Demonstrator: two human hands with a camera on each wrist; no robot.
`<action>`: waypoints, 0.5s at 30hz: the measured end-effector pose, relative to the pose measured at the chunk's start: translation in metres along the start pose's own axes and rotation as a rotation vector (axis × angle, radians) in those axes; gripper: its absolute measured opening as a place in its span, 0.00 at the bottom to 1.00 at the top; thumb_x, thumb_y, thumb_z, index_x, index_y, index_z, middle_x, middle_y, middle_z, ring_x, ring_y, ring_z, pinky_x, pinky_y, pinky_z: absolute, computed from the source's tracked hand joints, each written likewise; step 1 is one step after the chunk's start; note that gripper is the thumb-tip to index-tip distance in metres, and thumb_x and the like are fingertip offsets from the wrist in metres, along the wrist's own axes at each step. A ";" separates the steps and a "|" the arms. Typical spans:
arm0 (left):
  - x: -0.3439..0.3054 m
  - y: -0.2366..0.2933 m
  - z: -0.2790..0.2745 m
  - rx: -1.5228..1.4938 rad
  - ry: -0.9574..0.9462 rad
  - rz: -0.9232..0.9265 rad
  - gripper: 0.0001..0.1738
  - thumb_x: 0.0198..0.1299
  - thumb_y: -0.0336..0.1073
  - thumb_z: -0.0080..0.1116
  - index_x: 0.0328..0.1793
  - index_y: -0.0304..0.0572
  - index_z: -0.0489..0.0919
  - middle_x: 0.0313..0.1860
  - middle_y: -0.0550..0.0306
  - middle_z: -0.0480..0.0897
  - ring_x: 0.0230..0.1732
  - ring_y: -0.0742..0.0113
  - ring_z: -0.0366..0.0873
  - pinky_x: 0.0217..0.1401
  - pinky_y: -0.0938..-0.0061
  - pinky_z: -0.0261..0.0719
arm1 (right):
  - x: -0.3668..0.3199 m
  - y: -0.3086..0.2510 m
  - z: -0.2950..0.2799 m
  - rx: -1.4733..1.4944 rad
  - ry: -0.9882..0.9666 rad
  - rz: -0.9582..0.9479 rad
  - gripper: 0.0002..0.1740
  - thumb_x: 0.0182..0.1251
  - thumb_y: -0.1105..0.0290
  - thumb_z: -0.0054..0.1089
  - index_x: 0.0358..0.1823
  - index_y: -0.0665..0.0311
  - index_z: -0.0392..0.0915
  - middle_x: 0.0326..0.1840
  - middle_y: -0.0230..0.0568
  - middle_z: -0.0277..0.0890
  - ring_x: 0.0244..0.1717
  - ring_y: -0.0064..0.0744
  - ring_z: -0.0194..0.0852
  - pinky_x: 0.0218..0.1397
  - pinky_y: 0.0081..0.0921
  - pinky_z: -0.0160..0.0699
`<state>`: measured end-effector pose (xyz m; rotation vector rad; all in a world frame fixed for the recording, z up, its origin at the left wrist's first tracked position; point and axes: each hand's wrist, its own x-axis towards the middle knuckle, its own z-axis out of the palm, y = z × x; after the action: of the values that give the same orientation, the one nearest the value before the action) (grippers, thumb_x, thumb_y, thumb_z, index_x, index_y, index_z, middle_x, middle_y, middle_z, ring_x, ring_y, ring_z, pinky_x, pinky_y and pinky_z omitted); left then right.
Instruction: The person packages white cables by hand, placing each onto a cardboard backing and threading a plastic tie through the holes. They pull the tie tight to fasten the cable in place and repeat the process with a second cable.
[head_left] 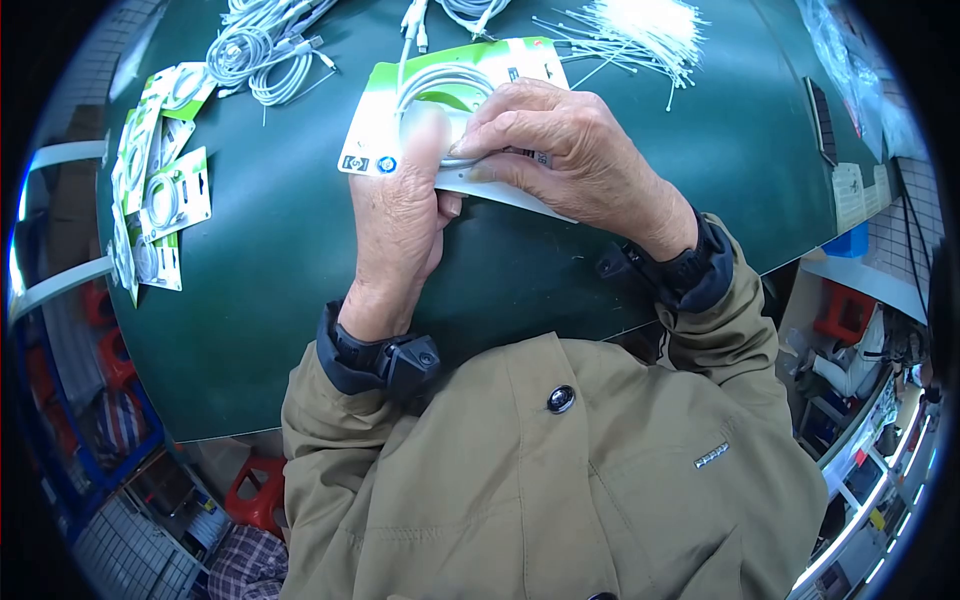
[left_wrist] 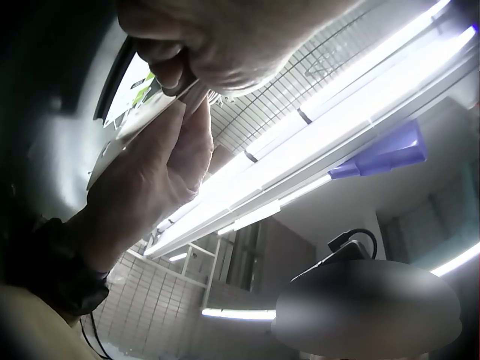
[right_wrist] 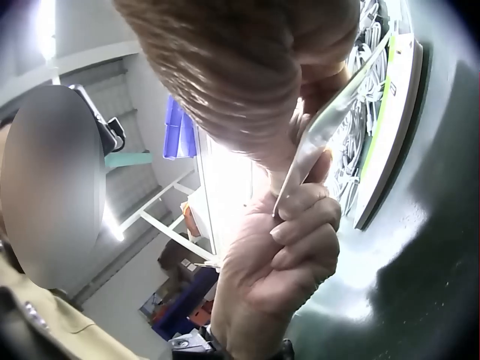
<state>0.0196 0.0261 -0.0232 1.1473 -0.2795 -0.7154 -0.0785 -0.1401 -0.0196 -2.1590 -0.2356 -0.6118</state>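
Note:
A white and green card (head_left: pixel 374 128) with a coiled white cable (head_left: pixel 446 73) on it is held above the table in the head view. My left hand (head_left: pixel 398 215) grips its lower left part, thumb on top and fingers curled beneath. With thumb and fingertips, my right hand (head_left: pixel 580 150) pinches at the lower right of the coil; what lies between the tips is mostly hidden. Seen from the right wrist, the left hand's curled fingers (right_wrist: pixel 307 232) lie under the thin card (right_wrist: pixel 315 139). The left wrist view shows the right hand (left_wrist: pixel 146 176) at the card's edge.
Several carded cables (head_left: pixel 178 195) lie at the table's left. Loose white cables (head_left: pixel 240 55) are at the back left, and white zip ties (head_left: pixel 650 40) at the back right. A phone-like dark object (head_left: pixel 821 120) and clear plastic bags (head_left: pixel 850 70) lie along the right edge.

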 end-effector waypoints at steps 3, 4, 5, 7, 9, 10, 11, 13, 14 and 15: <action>0.001 -0.002 -0.005 0.002 -0.029 -0.019 0.14 0.79 0.37 0.60 0.62 0.35 0.77 0.37 0.60 0.83 0.21 0.84 0.73 0.17 0.86 0.67 | -0.001 -0.004 0.003 0.007 -0.001 0.040 0.09 0.64 0.74 0.76 0.46 0.62 0.90 0.43 0.42 0.87 0.48 0.45 0.85 0.55 0.39 0.83; 0.001 -0.003 -0.005 0.002 -0.025 -0.016 0.14 0.79 0.38 0.60 0.61 0.35 0.78 0.37 0.60 0.83 0.21 0.84 0.73 0.17 0.86 0.67 | -0.002 -0.006 0.003 0.011 0.002 0.054 0.09 0.64 0.74 0.76 0.45 0.62 0.90 0.43 0.42 0.87 0.48 0.45 0.85 0.55 0.39 0.82; 0.001 -0.003 -0.005 0.001 -0.022 -0.013 0.15 0.79 0.38 0.61 0.61 0.35 0.78 0.37 0.60 0.83 0.21 0.84 0.73 0.17 0.87 0.67 | -0.002 -0.006 0.003 0.019 0.004 0.062 0.09 0.63 0.75 0.76 0.45 0.62 0.90 0.43 0.42 0.87 0.48 0.45 0.85 0.55 0.39 0.82; 0.002 -0.001 -0.006 0.021 -0.029 -0.012 0.15 0.79 0.38 0.61 0.61 0.35 0.77 0.37 0.60 0.83 0.21 0.84 0.73 0.17 0.86 0.68 | -0.003 -0.006 0.003 0.035 0.007 0.076 0.09 0.63 0.75 0.76 0.44 0.62 0.90 0.42 0.42 0.86 0.47 0.45 0.84 0.55 0.39 0.81; 0.002 0.000 -0.005 0.044 -0.022 -0.013 0.15 0.78 0.38 0.62 0.61 0.36 0.78 0.36 0.61 0.83 0.20 0.84 0.73 0.17 0.86 0.66 | -0.003 -0.007 0.001 0.016 0.004 0.075 0.09 0.63 0.75 0.76 0.44 0.62 0.90 0.42 0.41 0.86 0.47 0.45 0.84 0.56 0.39 0.81; 0.001 0.000 -0.004 0.057 -0.011 -0.015 0.15 0.78 0.39 0.62 0.61 0.37 0.78 0.36 0.61 0.83 0.20 0.83 0.72 0.17 0.86 0.65 | -0.003 -0.008 0.001 0.006 0.002 0.075 0.08 0.62 0.75 0.76 0.43 0.62 0.90 0.42 0.41 0.86 0.47 0.46 0.84 0.56 0.40 0.81; 0.001 -0.001 -0.003 0.070 -0.001 -0.017 0.15 0.78 0.40 0.62 0.60 0.38 0.78 0.35 0.62 0.83 0.19 0.82 0.72 0.16 0.86 0.63 | -0.003 -0.009 0.000 -0.004 0.001 0.078 0.08 0.62 0.75 0.76 0.43 0.62 0.90 0.42 0.41 0.86 0.48 0.46 0.84 0.56 0.40 0.81; 0.000 0.001 0.000 0.081 0.015 -0.011 0.14 0.77 0.38 0.63 0.60 0.38 0.78 0.35 0.62 0.83 0.19 0.82 0.72 0.16 0.86 0.63 | -0.004 -0.009 0.000 -0.024 -0.001 0.082 0.08 0.62 0.76 0.76 0.43 0.62 0.90 0.43 0.41 0.86 0.49 0.45 0.84 0.57 0.40 0.81; 0.000 0.002 0.001 0.086 0.022 -0.007 0.14 0.77 0.38 0.63 0.60 0.37 0.78 0.35 0.62 0.83 0.19 0.82 0.72 0.16 0.86 0.64 | -0.004 -0.009 0.001 -0.022 0.003 0.085 0.08 0.62 0.76 0.76 0.43 0.62 0.90 0.43 0.41 0.86 0.49 0.45 0.84 0.57 0.40 0.81; 0.000 0.002 0.000 0.118 0.023 -0.001 0.14 0.77 0.37 0.64 0.61 0.37 0.78 0.35 0.62 0.83 0.19 0.82 0.72 0.16 0.86 0.64 | -0.004 -0.011 0.002 -0.020 0.008 0.088 0.08 0.62 0.76 0.76 0.43 0.62 0.90 0.44 0.41 0.86 0.50 0.45 0.84 0.57 0.40 0.81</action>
<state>0.0206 0.0261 -0.0212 1.2668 -0.3051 -0.6931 -0.0853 -0.1321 -0.0150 -2.1737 -0.1300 -0.5747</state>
